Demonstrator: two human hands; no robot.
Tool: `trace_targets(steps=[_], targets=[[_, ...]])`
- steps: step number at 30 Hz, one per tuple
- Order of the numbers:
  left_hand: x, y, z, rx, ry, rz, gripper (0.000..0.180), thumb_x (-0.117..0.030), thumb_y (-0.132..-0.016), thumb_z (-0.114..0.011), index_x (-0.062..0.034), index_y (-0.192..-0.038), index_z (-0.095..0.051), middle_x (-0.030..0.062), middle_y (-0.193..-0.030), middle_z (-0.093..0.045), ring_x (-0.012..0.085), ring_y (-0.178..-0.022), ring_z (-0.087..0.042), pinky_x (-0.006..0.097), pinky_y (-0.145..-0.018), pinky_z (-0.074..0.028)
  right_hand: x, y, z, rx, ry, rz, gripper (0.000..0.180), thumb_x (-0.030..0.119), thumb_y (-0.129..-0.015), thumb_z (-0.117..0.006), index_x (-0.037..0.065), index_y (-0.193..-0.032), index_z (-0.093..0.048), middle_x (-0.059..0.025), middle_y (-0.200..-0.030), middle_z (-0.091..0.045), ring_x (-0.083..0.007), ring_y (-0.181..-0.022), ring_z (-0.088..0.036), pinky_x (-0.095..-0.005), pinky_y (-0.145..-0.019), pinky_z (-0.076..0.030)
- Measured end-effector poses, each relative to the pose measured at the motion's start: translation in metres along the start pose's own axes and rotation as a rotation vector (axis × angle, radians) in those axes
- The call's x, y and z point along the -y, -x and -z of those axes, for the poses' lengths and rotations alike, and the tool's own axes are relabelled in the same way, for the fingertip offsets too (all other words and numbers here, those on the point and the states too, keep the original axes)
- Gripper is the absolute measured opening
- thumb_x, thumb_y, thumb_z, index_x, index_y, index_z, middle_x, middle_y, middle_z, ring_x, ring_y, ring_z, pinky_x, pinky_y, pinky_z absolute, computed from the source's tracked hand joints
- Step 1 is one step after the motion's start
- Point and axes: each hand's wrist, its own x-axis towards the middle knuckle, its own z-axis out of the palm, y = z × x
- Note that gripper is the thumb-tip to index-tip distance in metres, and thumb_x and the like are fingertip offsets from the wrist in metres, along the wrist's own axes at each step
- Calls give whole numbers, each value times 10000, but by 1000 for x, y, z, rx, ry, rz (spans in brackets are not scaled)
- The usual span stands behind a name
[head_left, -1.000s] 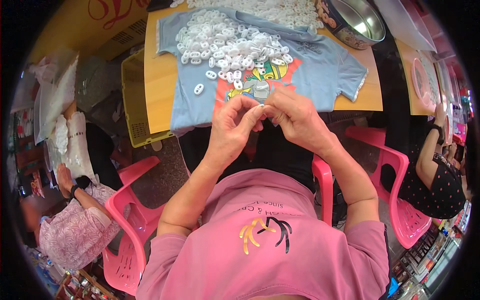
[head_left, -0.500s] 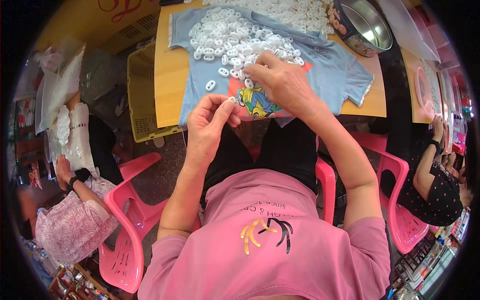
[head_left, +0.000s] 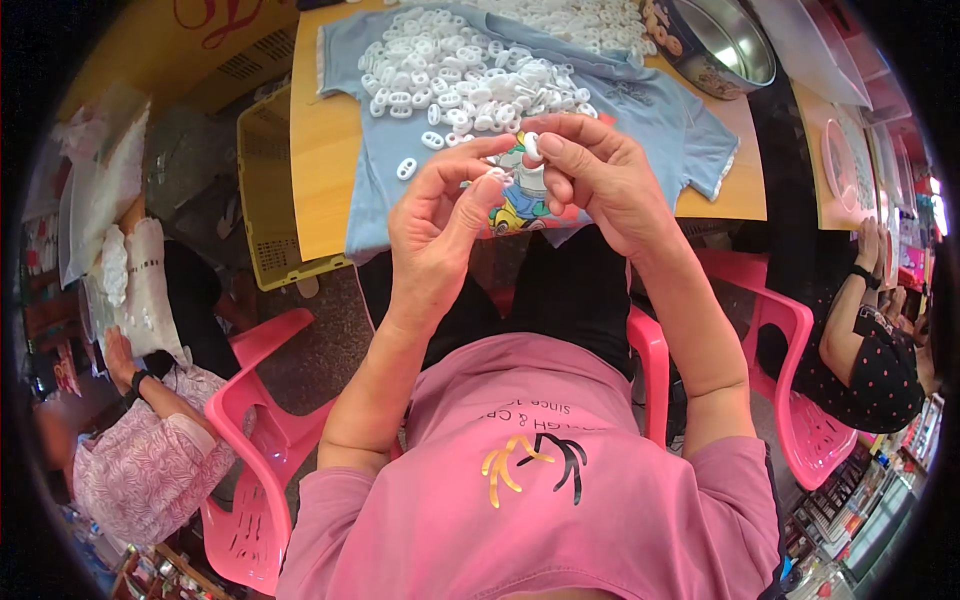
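Pinched between the thumb and fingers of my right hand (head_left: 612,185) is a small white oval plastic piece (head_left: 532,147) with holes. My left hand (head_left: 432,220) is closed on another small white plastic piece (head_left: 498,175), partly hidden by the fingertips. Both hands face each other, a short gap apart, above the near edge of a light blue T-shirt (head_left: 665,130) with a coloured cartoon print. Beyond them, a heap of white two-hole oval pieces (head_left: 440,70) lies on the shirt. Two loose pieces (head_left: 407,168) sit left of my fingers.
The shirt covers a yellow-brown table (head_left: 318,180). More white pieces (head_left: 580,30) lie at its far side, beside a round metal tin (head_left: 765,65). A yellow crate (head_left: 258,225) stands left, with pink chairs (head_left: 250,400) on both sides. One person (head_left: 150,440) sits left, another (head_left: 870,370) right.
My right hand has come back from the heap toward my left hand, now with a white oval piece in its fingers. The left hand has risen slightly, still pinching its piece.
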Motion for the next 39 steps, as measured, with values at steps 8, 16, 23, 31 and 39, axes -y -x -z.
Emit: trace_targets(steps=[8, 16, 23, 31, 39], targets=[[9, 0, -18, 34, 53, -102, 91, -48, -944, -582, -6, -1024, -587, 159, -1231, -594, 166, -1098, -562, 314, -961, -438, -9, 8, 5, -87, -14, 62, 243, 172, -929, -638, -2, -1099, -626, -44, -901, -626, -56, -629, -543, -204, -528, -482], [7, 2, -19, 21, 50, -10, 87, -55, -957, -566, -3, -1025, -578, 148, -1183, -628, 145, -1081, -570, 291, -953, -436, -9, 20, 2, -144, 218, 49, 259, 176, -953, -601, -7, -1131, -640, -21, -855, -633, -79, -703, -600, -217, -583, -519], [10, -4, -24, 28, 90, -9, 89, -68, -962, -560, 0, -1018, -577, 154, -1187, -629, 141, -1078, -570, 295, -960, -432, -11, 16, 5, -188, 94, -5, 259, 200, -934, -630, -3, -1095, -631, -16, -837, -620, -63, -707, -582, -221, -574, -517], [11, -7, -27, -43, 110, 77, 122, -111, -948, -598, -10, -1016, -598, 104, -1091, -652, 111, -971, -596, 254, -874, -467, -9, 16, 8, -227, -181, -16, 232, 150, -939, -599, -26, -1089, -620, -35, -845, -622, -67, -612, -513, -236, -555, -487], [15, -10, -30, -67, 69, 116, 124, -115, -937, -625, -8, -994, -597, 22, -942, -634, 58, -861, -577, 215, -757, -473, -7, 22, 3, -193, -14, 117, 253, 129, -944, -593, -39, -1131, -619, -75, -872, -648, -71, -598, -536, -226, -549, -495]])
